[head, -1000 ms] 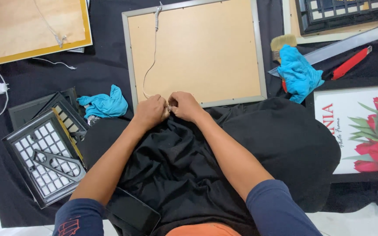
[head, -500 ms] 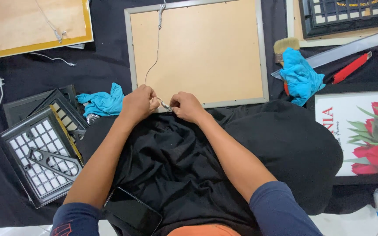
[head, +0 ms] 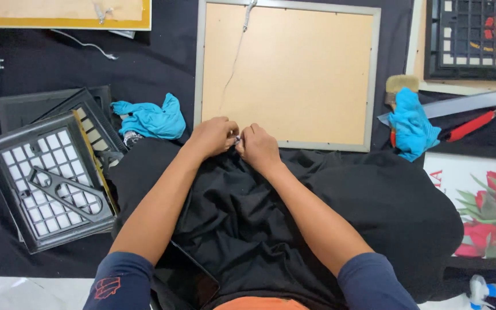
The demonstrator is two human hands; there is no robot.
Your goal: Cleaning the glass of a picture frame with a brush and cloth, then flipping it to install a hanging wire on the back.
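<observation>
A silver-edged picture frame [head: 288, 74] lies face down on the black cloth, its tan backing board up. A thin hanging wire [head: 232, 63] runs from its top edge down toward my hands. My left hand [head: 213, 136] and my right hand [head: 258, 146] meet at the frame's near edge, fingers pinched together on a small metal piece of the frame [head: 237, 139]. What exactly sits between the fingertips is too small to tell. My lap in black fabric [head: 271, 229] fills the space below.
Black grid frames [head: 47, 178] are stacked at the left, with a blue rag [head: 147, 119] beside them. At the right lie another blue rag [head: 411, 125], a brush [head: 400, 85], a red-handled tool [head: 469, 126], a metal ruler [head: 460, 106] and a tulip print [head: 486, 206].
My hands have drawn closer together at the frame's near edge. The view has shifted slightly; nothing else has moved.
</observation>
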